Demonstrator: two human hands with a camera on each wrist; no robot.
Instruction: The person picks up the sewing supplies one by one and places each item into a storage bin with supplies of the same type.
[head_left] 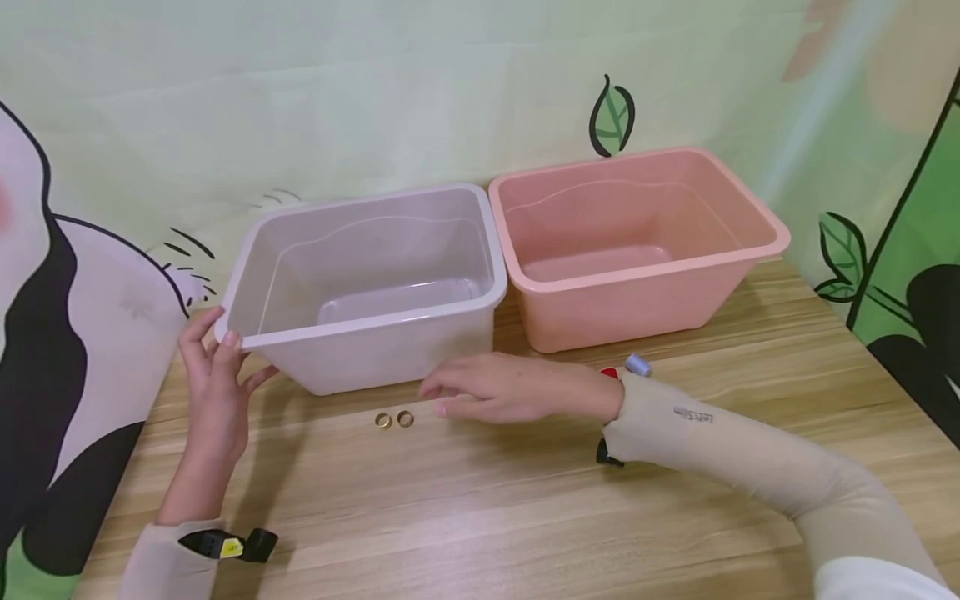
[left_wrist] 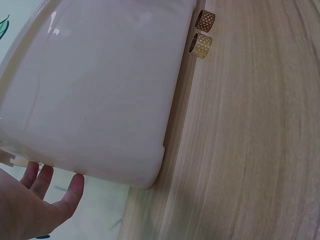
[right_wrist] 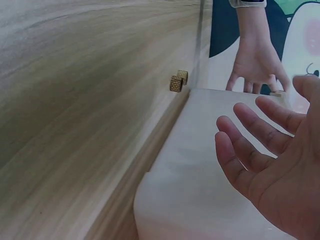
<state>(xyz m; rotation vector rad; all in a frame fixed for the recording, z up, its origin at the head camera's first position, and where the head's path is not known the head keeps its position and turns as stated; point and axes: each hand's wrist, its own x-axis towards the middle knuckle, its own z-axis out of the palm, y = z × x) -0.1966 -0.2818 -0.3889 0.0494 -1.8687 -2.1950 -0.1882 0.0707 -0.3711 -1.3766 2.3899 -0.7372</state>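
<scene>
My left hand (head_left: 213, 383) grips the left front corner of a whitish plastic bin (head_left: 375, 354), thumb at the rim and fingers spread along the side. In the left wrist view, fingertips (left_wrist: 76, 185) touch the bin's outer wall. My right hand (head_left: 510, 387) hovers in front of the bin's right half, fingers loosely bent and holding nothing. Just left of its fingertips, two short gold-coloured metal rings (head_left: 394, 419) lie side by side on the table. Their outer surface is dotted with small dimples, as the left wrist view shows on the nearer ring (left_wrist: 201, 46).
To the right of the whitish bin stands a pink bin (head_left: 637, 296), rims nearly together. A small light-blue cylinder (head_left: 638, 365) and a red piece (head_left: 610, 372), partly hidden by my right forearm, lie before it. Behind the wooden table (head_left: 450, 533) hangs a printed cloth (head_left: 375, 100).
</scene>
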